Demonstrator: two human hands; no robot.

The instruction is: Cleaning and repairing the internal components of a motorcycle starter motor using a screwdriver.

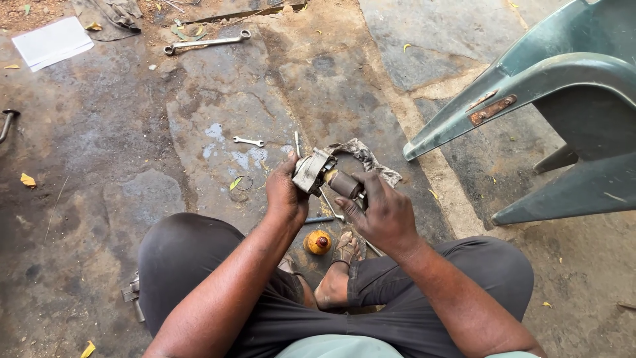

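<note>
Small motor-like assembly [326,176] held up between both hands, above the stone floor [119,152] and just beyond the crossed legs. Pale metal housing at its left end, rusty brown cylinder at its right end; long axis running left to right, dipping slightly toward the near right. Left hand [286,195] clamped on the housing end, fingers wrapped from the near left. Right hand [384,212] closed on the cylinder end, thumb lying over the top. Hands a little apart, joined only by the part, neither nearer than the other. Directly below, a grey rag [368,158] spread on the floor, thin rods beside it. Nearer, by the sandalled foot, a yellow bottle [318,242]. Farther left, a small spanner [248,141]; far beyond, a large ring spanner [207,42]. At far right, a green plastic chair [563,86].
</note>
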